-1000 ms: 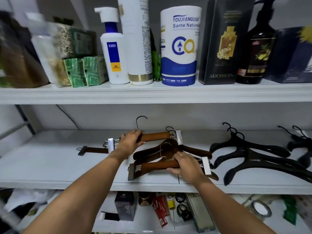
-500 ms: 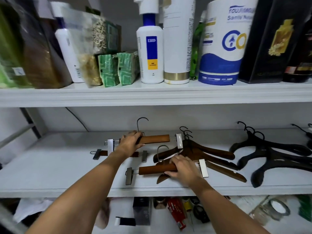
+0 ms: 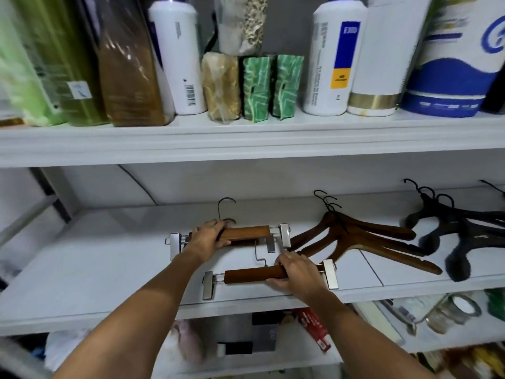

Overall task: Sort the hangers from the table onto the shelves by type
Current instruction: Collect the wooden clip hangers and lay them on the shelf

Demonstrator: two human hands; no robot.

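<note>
Evidently mid-sort, a person's left hand [image 3: 207,239] curls its fingers round the wooden bar of the far clip hanger [image 3: 246,232], just beside the wire hook. The right hand [image 3: 296,274] closes over the right end of the near clip hanger [image 3: 254,273]. Both hangers lie flat and side-on on the middle shelf [image 3: 95,263], the near one close to the front edge and the far one apart from it and farther back. Spare metal clips showing beneath the far hanger suggest another of the same kind lies under it. Gripping each by the bar keeps the fingers off the sprung clips and lets the bars be squared to each other, so the likely step is gathering the clip type into one stack on the left. Just right of the hands, the brown hangers [image 3: 363,236] fan out in their own pile with hooks bunched at the back, one arm almost touching the near hanger's right clip. Farther right and apart, the black hangers [image 3: 459,236] form a third group. The kinds thus run left to right along one shelf; the table is out of view, so how many hangers remain cannot be told. Above, bottles [image 3: 177,56] and packets crowd the top shelf [image 3: 246,143].
</note>
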